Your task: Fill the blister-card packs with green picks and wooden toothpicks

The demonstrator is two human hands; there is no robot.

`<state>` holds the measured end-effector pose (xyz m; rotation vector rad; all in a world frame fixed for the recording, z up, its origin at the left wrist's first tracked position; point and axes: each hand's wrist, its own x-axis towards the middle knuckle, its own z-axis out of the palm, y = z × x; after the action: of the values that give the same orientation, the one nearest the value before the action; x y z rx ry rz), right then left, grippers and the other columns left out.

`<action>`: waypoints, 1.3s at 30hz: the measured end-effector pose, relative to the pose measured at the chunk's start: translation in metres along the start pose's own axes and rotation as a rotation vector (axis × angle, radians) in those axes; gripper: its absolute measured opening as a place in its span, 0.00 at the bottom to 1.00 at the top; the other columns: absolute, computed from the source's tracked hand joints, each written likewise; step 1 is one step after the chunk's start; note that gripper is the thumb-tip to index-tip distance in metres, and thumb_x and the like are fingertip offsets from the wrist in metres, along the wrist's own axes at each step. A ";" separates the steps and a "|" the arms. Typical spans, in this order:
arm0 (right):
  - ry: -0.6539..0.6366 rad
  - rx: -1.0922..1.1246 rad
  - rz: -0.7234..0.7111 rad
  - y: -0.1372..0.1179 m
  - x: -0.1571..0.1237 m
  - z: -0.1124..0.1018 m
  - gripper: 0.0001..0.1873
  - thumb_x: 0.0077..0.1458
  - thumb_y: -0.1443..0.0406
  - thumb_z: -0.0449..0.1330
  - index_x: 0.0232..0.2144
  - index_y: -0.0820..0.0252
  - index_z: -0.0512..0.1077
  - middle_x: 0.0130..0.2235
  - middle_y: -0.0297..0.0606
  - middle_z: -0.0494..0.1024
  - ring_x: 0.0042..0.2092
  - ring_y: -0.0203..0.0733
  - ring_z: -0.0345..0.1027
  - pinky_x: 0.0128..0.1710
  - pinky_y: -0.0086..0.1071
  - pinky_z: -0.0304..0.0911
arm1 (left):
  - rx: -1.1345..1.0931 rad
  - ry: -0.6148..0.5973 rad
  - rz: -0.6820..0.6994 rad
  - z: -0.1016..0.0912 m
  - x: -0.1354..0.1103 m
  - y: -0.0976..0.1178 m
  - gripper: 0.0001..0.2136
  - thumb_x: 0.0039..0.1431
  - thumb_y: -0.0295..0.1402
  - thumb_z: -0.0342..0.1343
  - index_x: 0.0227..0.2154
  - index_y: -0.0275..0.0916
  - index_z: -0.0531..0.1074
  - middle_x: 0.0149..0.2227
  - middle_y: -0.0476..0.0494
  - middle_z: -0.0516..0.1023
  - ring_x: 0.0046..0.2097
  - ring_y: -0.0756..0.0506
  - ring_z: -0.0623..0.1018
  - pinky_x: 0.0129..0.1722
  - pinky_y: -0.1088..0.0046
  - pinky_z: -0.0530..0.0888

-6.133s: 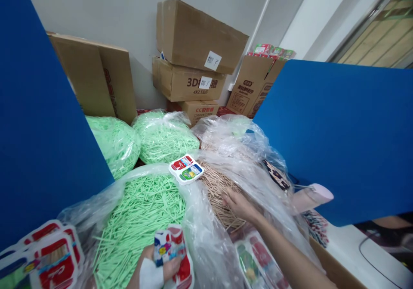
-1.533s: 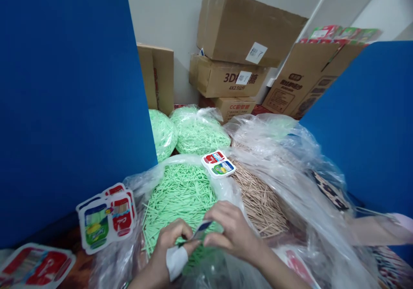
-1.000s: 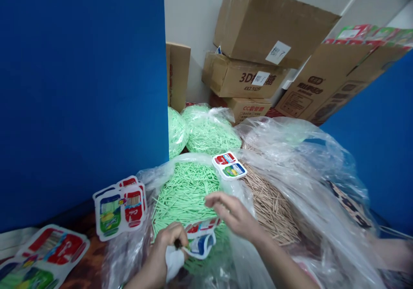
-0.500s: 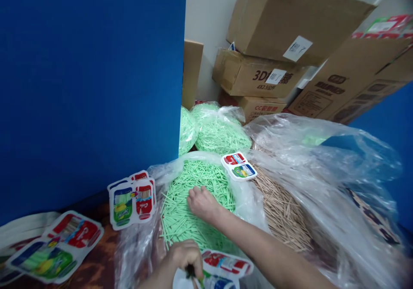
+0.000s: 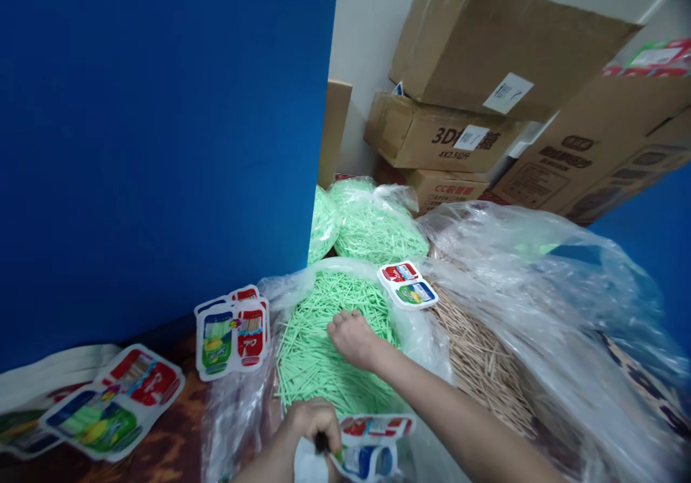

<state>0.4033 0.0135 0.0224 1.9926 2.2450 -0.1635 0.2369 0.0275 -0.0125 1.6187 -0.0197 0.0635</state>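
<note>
My right hand (image 5: 352, 337) reaches into an open plastic bag of green sticks (image 5: 324, 346), fingers curled down and closed among the sticks. My left hand (image 5: 310, 427), with a white wrap at its base, pinches the top of a small printed pouch (image 5: 367, 445) at the bottom edge and holds its mouth apart. To the right lies a bag of brown sticks (image 5: 475, 353). A twin-label pack (image 5: 407, 285) rests on the rim between the two bags.
A blue partition (image 5: 162, 137) stands at left. Printed packs (image 5: 232, 330) lean by it and more packs (image 5: 108, 411) lie at lower left. Two tied bags of green sticks (image 5: 372, 224) sit behind. Cardboard boxes (image 5: 475, 87) are stacked at the wall. Loose clear plastic (image 5: 551, 281) covers the right.
Both hands worked the pouch together 1.5 s ago. The right hand left it and dropped into the green sticks. The left hand lowered with the pouch. The view has turned left.
</note>
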 end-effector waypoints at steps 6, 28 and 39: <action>0.100 0.307 0.080 0.026 -0.026 -0.024 0.11 0.64 0.66 0.44 0.35 0.61 0.66 0.33 0.41 0.77 0.35 0.39 0.71 0.35 0.31 0.62 | -0.014 -0.022 -0.046 0.000 0.012 0.005 0.27 0.32 0.62 0.57 0.03 0.43 0.62 0.07 0.51 0.62 0.14 0.50 0.60 0.15 0.75 0.56; 1.039 1.685 0.176 0.003 -0.068 -0.113 0.10 0.62 0.55 0.52 0.40 0.53 0.63 0.31 0.30 0.66 0.33 0.35 0.67 0.37 0.34 0.66 | 0.168 0.762 -0.172 0.000 0.015 0.074 0.14 0.50 0.36 0.58 0.18 0.39 0.59 0.20 0.55 0.58 0.24 0.51 0.59 0.24 0.77 0.57; 0.829 1.405 0.068 -0.021 -0.074 -0.098 0.08 0.65 0.59 0.47 0.42 0.54 0.62 0.31 0.32 0.67 0.35 0.37 0.67 0.39 0.35 0.65 | 0.147 0.796 -0.132 0.001 0.023 0.070 0.13 0.49 0.36 0.58 0.18 0.39 0.59 0.20 0.55 0.59 0.24 0.51 0.59 0.24 0.76 0.57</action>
<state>0.3884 -0.0447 0.1314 3.1859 2.8479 -1.5243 0.2562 0.0236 0.0584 1.6379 0.7164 0.6119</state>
